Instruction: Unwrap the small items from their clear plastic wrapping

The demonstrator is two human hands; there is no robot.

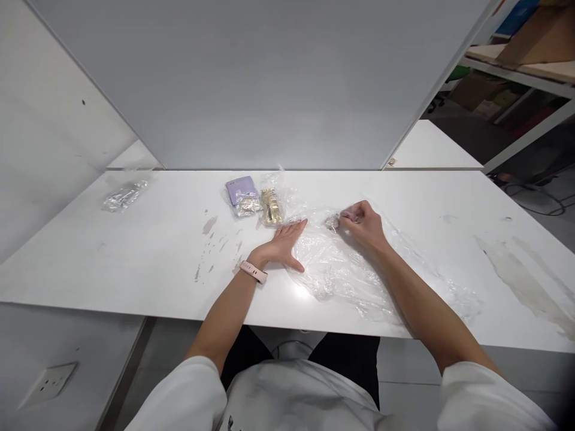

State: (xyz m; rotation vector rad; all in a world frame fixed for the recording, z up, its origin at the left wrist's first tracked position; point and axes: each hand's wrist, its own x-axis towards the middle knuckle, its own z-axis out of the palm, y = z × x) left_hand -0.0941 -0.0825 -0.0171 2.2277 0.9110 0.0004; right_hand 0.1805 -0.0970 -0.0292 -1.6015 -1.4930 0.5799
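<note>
My left hand (287, 244) lies spread at the left edge of a crumpled clear plastic sheet (321, 269), with a pink band (254, 271) on its wrist. Over the far part of the sheet, my right hand (368, 226) is closed on a small pinkish-purple packet (349, 214). A small shiny, greyish wrapped item (332, 222) lies just left of those fingers; I cannot tell whether it is joined to the packet. Beyond my left fingertips sits a clear bag with gold-coloured pieces (271, 206). Beside that bag is a purple card packet (241, 190) in clear wrap.
A clear bag of silvery parts (126, 194) lies at the far left of the white table (157, 257). A tall grey panel (269, 84) rises along the back edge. Grey smears mark the tabletop, and a shelf with cardboard (539, 42) stands at the right.
</note>
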